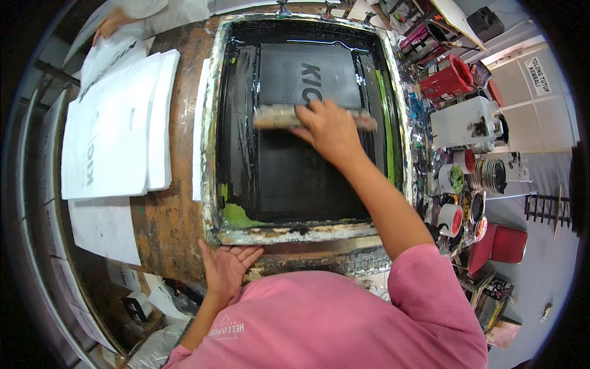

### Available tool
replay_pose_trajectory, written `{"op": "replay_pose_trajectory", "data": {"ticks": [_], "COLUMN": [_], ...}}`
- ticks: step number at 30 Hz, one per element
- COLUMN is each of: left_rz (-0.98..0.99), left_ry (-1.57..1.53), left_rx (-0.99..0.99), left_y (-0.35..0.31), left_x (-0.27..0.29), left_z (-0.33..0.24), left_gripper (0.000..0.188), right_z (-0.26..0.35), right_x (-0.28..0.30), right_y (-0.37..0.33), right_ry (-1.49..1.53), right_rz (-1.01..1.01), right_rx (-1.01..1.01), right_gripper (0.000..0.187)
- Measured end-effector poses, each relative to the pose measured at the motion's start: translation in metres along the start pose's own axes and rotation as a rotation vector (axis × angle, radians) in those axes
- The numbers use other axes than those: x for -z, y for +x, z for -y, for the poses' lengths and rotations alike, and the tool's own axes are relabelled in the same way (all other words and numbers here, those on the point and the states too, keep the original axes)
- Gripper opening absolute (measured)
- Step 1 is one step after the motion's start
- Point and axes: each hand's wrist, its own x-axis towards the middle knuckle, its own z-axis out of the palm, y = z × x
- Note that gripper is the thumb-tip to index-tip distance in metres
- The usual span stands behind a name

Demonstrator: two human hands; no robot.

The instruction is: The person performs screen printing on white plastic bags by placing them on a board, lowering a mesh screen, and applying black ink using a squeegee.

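Note:
A screen printing frame (301, 235) with a worn, paint-crusted rim lies on the table in front of me. Black ink covers most of its mesh (307, 184), with green showing along the edges. Lettering shows through the greyer far part. My right hand (329, 129) grips a squeegee (273, 119), which lies crosswise on the mesh and is slightly blurred. At the near left corner of the frame is my left hand (230, 267), palm up and fingers stretched out by the rim. It holds nothing I can see.
Stacked white printed sheets (110, 141) lie on the stained wooden table (163, 227) to the left. Another person's hand (110, 24) touches their far end. Paint tubs (452, 177), a red bucket (448, 77) and a translucent container (461, 122) crowd the right; a red chair (501, 246) stands beyond.

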Motion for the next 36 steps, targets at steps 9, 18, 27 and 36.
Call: {"op": "replay_pose_trajectory", "data": {"ticks": [9, 18, 27, 36], "left_rz": [0.123, 0.286, 0.826, -0.395], "left_ry": [0.033, 0.045, -0.109, 2.289], "left_rx": [-0.069, -0.162, -0.395, -1.013], "left_y": [-0.001, -0.018, -0.037, 0.056], "left_x": [0.008, -0.008, -0.073, -0.016], "left_z": [0.006, 0.001, -0.043, -0.010], "left_gripper": [0.105, 0.104, 0.089, 0.098], "right_z": [0.106, 0.123, 0.117, 0.095], "right_x": [0.073, 0.107, 0.212, 0.268], "right_y": [-0.128, -0.141, -0.038, 0.027], "right_ry": [0.078, -0.014, -0.270, -0.303], "right_rz": [0.216, 0.086, -0.522, -0.498], "right_rx": [-0.059, -0.042, -0.001, 0.049], "right_gripper": [0.040, 0.039, 0.031, 0.034]}}
